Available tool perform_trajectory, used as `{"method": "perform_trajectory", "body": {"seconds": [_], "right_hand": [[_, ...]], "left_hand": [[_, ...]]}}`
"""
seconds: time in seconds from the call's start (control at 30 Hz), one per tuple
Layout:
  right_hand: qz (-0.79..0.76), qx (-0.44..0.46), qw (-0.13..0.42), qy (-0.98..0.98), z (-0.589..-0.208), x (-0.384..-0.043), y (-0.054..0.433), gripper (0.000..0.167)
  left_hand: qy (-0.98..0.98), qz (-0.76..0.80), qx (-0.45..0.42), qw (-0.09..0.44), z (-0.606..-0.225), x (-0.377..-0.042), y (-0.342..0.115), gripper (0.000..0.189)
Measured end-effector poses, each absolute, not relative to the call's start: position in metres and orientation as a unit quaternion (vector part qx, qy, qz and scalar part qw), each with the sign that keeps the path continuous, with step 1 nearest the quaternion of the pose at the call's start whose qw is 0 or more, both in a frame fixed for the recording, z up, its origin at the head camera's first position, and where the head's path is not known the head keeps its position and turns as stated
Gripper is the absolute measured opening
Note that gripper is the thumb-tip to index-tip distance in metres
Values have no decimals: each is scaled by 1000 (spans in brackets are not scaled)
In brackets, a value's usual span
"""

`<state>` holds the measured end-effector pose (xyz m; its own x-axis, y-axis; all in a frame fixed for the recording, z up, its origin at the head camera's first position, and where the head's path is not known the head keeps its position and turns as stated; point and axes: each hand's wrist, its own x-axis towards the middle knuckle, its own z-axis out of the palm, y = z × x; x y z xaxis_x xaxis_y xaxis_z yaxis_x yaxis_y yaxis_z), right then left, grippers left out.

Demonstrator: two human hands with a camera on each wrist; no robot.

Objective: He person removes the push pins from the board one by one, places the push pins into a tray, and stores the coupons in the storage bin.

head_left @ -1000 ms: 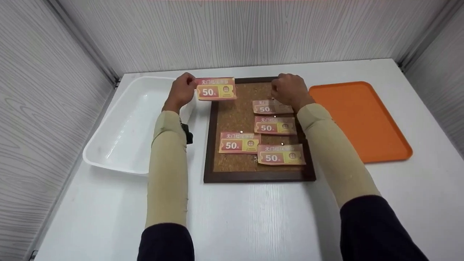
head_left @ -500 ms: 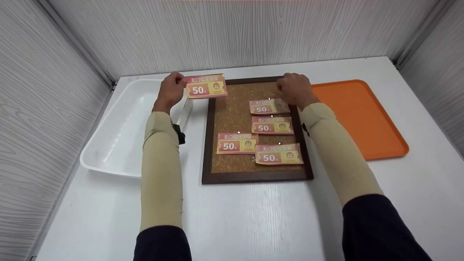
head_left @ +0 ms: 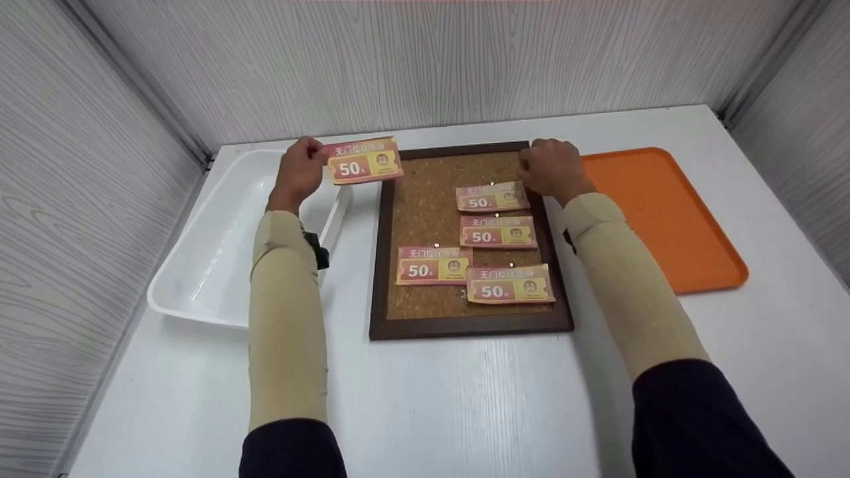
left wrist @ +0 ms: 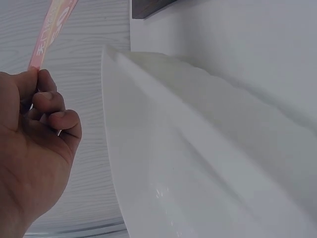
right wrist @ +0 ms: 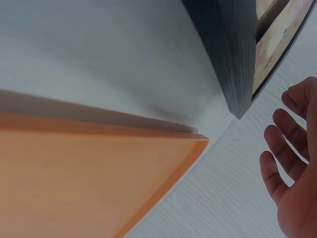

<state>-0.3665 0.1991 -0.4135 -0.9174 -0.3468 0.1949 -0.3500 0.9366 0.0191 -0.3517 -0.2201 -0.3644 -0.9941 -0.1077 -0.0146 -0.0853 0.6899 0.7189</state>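
A shallow white plastic tray (head_left: 219,265) sits along the left edge of the white table (head_left: 465,398). Above its far right rim, the left hand (head_left: 299,169) pinches a red-and-yellow paper "50" coupon (head_left: 363,161) by its left end, lifted clear of the table. A dark-framed cork board (head_left: 425,206) lies at the table's centre with four similar coupons (head_left: 497,232) on it. The right hand (head_left: 553,167) hovers over the board's far right corner, fingers relaxed and holding nothing. A flat orange plastic tray (head_left: 664,212) lies towards the right edge.

Each coupon, like the held coupon (head_left: 362,161), reads "50" under small, unreadable Chinese characters.
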Motion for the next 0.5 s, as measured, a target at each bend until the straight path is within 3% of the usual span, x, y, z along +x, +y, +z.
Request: {"method": "perform_trajectory", "body": {"seconds": [0.5], "right_hand": [[4, 170, 105, -980, -418, -369, 208, 26]], "left_hand": [[-921, -385, 58, 30, -365, -347, -245, 29]]}}
